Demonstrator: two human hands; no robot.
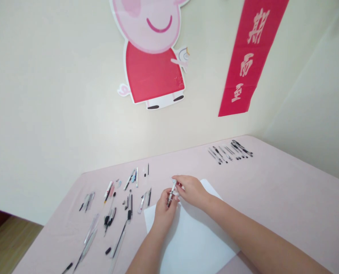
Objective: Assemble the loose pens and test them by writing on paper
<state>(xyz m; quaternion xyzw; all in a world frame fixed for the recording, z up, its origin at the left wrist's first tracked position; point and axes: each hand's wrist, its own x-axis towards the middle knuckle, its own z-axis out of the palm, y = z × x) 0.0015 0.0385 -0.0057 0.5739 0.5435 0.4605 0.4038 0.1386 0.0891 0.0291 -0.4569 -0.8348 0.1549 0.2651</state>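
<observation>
Slender see-through pen barrels (91, 228) lie near the left edge of the desk (283, 198); whether refills sit inside them is too small to make out. A long dark refill (119, 240) and a black cap (108, 251) lie nearby, among scattered pen parts. The picture's bottom edge cuts off some of these parts, along with the desk's near edge. Towards the desk's far right corner, pens (234, 147) lie in a row, their details blurred.

The left hand (166, 209) grips the lower part of a white pen (172, 191), partly covering it, while the right hand (190, 188) pinches its upper end. The pen slants between the two hands by the far side of the white paper (198, 236); contact with the sheet is hard to tell.
</observation>
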